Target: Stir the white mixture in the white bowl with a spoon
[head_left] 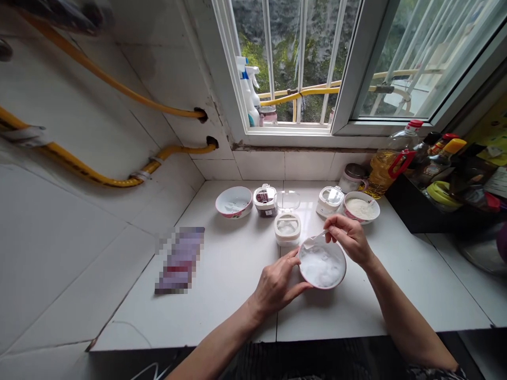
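My left hand (275,282) grips the left side of a small bowl (325,287), its thumb low on the side and its fingers at the rim. White, grainy stuff (322,268) fills much of the bowl. A pale spoon (315,239) is pinched in my right hand (349,237) over the bowl's far left rim, its head at or just above the white stuff. Just behind the bowl stands a clear-lidded seasoning jar (288,237), its lid (288,200) flipped up and white contents inside.
Further back are a wide bowl (234,214), a jar with dark red contents (265,200), another jar (328,203) and a bowl of pale powder (362,220). An oil bottle (382,169) and a black bottle box (415,211) stand right. A blurred purple packet (182,258) lies left.
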Demonstrator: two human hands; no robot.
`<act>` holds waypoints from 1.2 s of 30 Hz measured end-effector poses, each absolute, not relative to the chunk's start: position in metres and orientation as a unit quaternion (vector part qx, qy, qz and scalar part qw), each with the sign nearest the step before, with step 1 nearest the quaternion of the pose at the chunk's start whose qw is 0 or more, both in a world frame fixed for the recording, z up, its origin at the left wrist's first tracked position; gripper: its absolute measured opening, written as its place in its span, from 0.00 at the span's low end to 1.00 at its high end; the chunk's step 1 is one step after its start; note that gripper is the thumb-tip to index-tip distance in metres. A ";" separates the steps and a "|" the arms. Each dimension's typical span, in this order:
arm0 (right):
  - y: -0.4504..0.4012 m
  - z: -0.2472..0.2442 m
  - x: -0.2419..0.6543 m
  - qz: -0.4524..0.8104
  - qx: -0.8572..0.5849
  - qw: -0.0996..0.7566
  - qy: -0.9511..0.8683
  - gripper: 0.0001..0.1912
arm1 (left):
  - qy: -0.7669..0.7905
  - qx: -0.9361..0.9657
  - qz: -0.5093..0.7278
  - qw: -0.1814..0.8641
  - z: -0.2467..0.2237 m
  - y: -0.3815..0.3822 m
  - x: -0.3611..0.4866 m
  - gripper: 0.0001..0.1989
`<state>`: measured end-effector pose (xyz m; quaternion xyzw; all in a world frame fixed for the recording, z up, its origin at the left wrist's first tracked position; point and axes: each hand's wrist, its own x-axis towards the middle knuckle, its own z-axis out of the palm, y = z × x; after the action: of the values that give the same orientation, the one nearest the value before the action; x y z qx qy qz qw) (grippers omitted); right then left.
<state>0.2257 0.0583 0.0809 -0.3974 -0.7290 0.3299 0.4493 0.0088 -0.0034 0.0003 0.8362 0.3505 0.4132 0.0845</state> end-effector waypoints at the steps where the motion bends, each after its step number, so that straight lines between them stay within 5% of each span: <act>1: 0.059 0.081 0.228 0.334 -0.405 0.426 -0.737 0.06 | 0.350 0.836 0.413 0.086 0.000 -0.003 0.009 0.20; 16: 0.058 0.081 0.228 0.369 -0.441 0.291 -0.765 0.09 | 0.359 0.836 0.405 0.090 0.000 -0.005 0.007 0.18; 36: 0.070 0.080 0.235 0.499 -0.490 0.373 -0.610 0.06 | 0.350 0.835 0.414 0.093 0.000 -0.004 0.008 0.19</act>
<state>0.2348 0.0696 0.0796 -0.4902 -0.6099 0.4986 0.3730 0.0077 -0.0038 0.0004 0.8350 0.3504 0.4139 0.0934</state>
